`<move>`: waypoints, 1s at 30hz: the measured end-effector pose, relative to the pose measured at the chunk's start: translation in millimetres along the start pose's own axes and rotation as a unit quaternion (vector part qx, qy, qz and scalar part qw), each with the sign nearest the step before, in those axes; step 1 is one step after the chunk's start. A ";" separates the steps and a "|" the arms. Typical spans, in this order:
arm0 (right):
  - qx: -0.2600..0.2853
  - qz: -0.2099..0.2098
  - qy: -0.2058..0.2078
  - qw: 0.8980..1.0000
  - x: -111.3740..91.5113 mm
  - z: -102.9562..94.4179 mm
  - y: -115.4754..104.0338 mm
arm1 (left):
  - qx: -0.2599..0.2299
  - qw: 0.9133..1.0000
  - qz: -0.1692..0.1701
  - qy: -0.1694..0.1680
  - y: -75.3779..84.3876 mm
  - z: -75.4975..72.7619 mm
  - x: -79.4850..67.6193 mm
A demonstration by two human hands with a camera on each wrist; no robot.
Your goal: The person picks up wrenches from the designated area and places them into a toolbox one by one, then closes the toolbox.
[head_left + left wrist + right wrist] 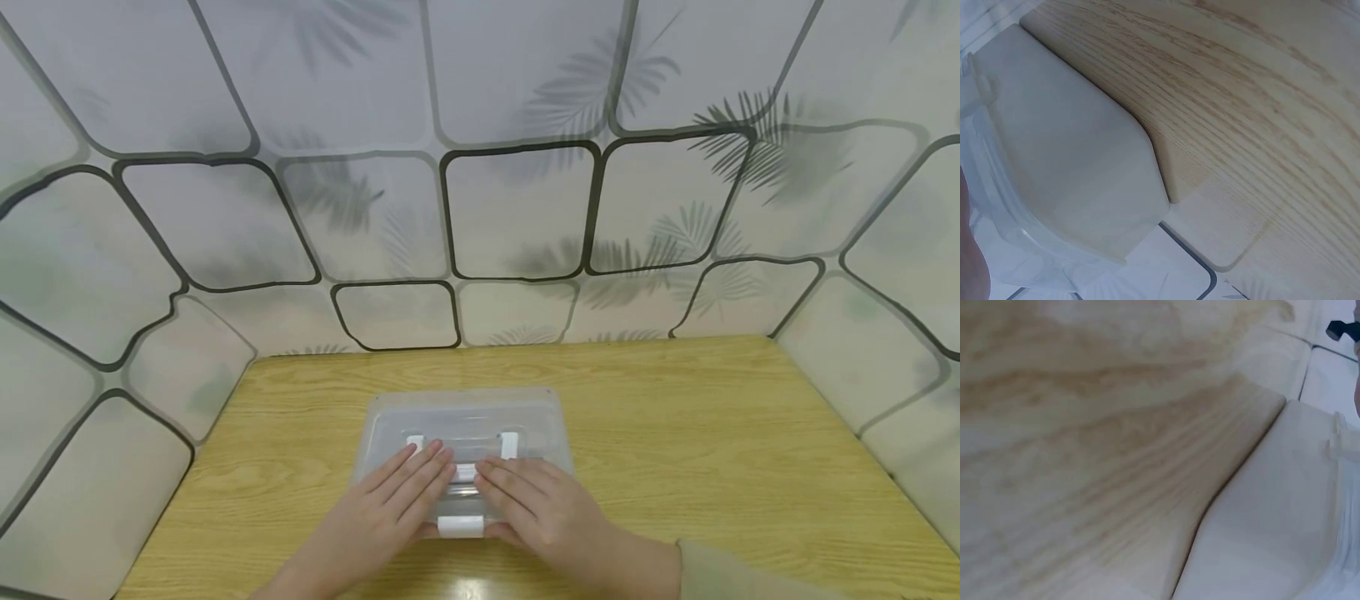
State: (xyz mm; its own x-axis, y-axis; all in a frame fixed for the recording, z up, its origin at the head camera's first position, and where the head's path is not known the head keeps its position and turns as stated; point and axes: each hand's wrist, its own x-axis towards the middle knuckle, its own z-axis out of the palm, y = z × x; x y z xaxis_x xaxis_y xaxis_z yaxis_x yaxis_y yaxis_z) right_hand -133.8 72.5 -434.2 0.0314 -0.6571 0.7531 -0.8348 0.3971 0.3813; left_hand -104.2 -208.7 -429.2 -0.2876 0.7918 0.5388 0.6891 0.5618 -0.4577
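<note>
A storage box with a clear plastic lid [465, 407] sits on the table, a white latch [461, 526] at its front and a white handle [465, 473] in the middle of the lid. My left hand [386, 504] rests on the lid's left part, fingers straight, fingertips beside the handle. On the right part lies my right hand [551, 510], fingers extended toward the handle's other end. Both thumbs are low at the front edge, one on each side of the latch. The wrist views show the pale box side [1072, 137] and the overhanging lid rim [1344, 519].
The box stands on a wood-grain tabletop [697, 433]. Behind and at both sides rise walls [517, 208] covered with an outlined stone and leaf pattern. A light sleeve [727, 575] covers the right forearm.
</note>
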 end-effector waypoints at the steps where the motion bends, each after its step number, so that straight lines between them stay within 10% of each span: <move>1: -0.002 0.001 -0.002 1.000 0.2 0.2 1.0 | 0.002 1.000 0.001 -0.001 -0.3 0.1 0.0; 30: 0.015 0.018 -0.024 0.999 1.0 -0.7 4.0 | -0.026 0.999 0.022 -0.008 -5.9 -0.9 4.8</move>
State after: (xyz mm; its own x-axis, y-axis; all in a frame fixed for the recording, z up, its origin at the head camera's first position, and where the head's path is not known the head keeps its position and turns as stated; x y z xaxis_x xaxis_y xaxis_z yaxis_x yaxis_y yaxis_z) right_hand -136.8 73.9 -431.5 -0.0238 -0.6726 0.7396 -0.8515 0.4012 0.3375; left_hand -109.1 -208.5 -423.3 -0.2660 0.8191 0.5082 0.7352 0.5134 -0.4427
